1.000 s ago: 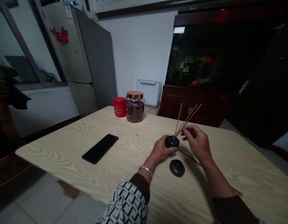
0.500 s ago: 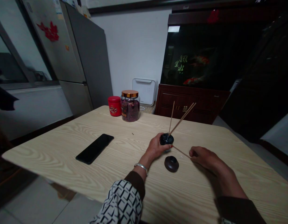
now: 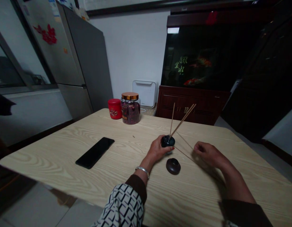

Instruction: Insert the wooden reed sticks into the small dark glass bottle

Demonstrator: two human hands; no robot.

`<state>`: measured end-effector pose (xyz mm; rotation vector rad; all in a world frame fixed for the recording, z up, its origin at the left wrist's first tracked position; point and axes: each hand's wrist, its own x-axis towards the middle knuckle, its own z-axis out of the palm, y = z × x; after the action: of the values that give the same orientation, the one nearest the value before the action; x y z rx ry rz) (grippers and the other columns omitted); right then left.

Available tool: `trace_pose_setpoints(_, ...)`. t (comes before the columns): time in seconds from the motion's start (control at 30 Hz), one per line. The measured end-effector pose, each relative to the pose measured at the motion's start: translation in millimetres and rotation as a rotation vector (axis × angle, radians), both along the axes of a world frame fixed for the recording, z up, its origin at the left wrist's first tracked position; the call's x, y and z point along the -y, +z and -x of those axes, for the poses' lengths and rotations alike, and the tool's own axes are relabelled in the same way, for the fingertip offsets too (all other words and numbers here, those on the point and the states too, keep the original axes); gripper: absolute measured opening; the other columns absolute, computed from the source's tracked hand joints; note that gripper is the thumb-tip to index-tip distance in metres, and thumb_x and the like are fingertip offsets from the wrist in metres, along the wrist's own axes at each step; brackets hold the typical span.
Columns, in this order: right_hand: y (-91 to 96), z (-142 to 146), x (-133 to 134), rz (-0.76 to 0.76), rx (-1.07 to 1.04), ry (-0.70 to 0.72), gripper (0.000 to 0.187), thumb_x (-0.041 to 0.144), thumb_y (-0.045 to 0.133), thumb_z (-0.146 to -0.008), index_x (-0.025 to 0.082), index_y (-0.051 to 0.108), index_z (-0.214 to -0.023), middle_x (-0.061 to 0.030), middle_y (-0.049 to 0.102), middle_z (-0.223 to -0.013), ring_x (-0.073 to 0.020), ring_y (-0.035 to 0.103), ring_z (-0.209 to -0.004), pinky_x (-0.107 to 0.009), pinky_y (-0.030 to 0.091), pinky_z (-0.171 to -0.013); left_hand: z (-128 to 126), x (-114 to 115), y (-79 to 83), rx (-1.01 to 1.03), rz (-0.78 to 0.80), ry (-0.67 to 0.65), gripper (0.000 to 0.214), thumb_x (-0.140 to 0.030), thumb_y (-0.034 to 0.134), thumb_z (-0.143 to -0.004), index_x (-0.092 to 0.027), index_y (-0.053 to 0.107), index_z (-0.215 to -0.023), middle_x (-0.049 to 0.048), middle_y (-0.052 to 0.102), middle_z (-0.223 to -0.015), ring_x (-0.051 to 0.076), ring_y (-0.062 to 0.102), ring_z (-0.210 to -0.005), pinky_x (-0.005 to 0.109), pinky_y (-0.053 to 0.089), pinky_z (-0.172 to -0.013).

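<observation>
A small dark ceramic pot [image 3: 168, 141] is gripped in the left hand [image 3: 157, 150], with the fingers wrapped around its side and the forearm angled in from the lower left, a silver bangle [image 3: 142, 169] at the wrist. Thin wooden sticks [image 3: 183, 119] are fanned upward from the pot's top. The right hand [image 3: 207, 154] is held low over the light wood table [image 3: 42, 154], its fingers loosely curled; whether anything is pinched cannot be told, though two further thin sticks [image 3: 183, 154] are seen running toward it. A dark brown round lid [image 3: 173, 166] lies just in front of the pot, while a black smartphone [image 3: 95, 153], a red tin [image 3: 114, 108] and a glass jar of dried petals [image 3: 130, 108] are set further off
</observation>
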<state>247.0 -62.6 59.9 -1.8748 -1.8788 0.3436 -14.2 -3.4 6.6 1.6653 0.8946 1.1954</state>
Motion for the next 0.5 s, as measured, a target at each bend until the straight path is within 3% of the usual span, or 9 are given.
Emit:
trace_pose_setpoints(0.07,9.9,-7,0,-0.182,-0.269,-0.032,0.01,0.031,0.063,-0.079,0.021,0.066,-0.078,-0.002,0.066,-0.072,-0.0158,0.058,-0.066,-0.027,0.043,-0.061,0,0,0.6,-0.011,-0.004,0.003,0.06,-0.029,0.085,-0.067,-0.017,0.061,-0.121,0.0088,0.07,-0.109,0.025,0.066,-0.101,0.042,0.053,-0.094)
trace_pose_setpoints(0.17,25.7,-6,1,-0.514,-0.864,-0.139,0.018,0.034,0.074,-0.073,0.021,0.066,-0.083,-0.0004,0.065,-0.079,-0.0128,0.058,-0.066,-0.023,0.043,-0.054,0,0,-0.4,-0.008,-0.007,0.008,0.059,-0.028,0.086,-0.067,-0.018,0.062,-0.12,0.0088,0.07,-0.108,0.025,0.066,-0.101,0.041,0.053,-0.093)
trace_pose_setpoints(0.27,36.9,13,3,-0.69,-1.325,-0.14,0.025,0.029,0.081,-0.066,0.021,0.064,-0.082,0.0008,0.065,-0.085,-0.0103,0.062,-0.07,-0.018,0.044,-0.052,-1,-2,-2.6,0.002,-0.004,0.005,0.059,-0.028,0.086,-0.067,-0.018,0.062,-0.12,0.0092,0.07,-0.109,0.025,0.066,-0.101,0.042,0.053,-0.094)
trace_pose_setpoints(0.37,41.8,42,2,-0.747,-1.399,-0.124,0.027,0.026,0.084,-0.065,0.02,0.064,-0.081,0.0003,0.067,-0.083,-0.0106,0.065,-0.071,-0.017,0.049,-0.054,-2,-3,-4.5,0.012,-0.002,-0.006,0.06,-0.029,0.086,-0.068,-0.018,0.061,-0.121,0.0098,0.07,-0.111,0.025,0.066,-0.102,0.042,0.052,-0.095)
trace_pose_setpoints(0.5,43.9,73,-3,-0.861,-1.202,-0.061,0.022,0.029,0.082,-0.073,0.018,0.064,-0.081,-0.0012,0.069,-0.081,-0.0125,0.067,-0.069,-0.02,0.051,-0.053,-1,-3,-5.0,0.011,-0.005,-0.008,0.06,-0.029,0.086,-0.068,-0.018,0.061,-0.121,0.0095,0.07,-0.11,0.025,0.066,-0.102,0.042,0.052,-0.095)
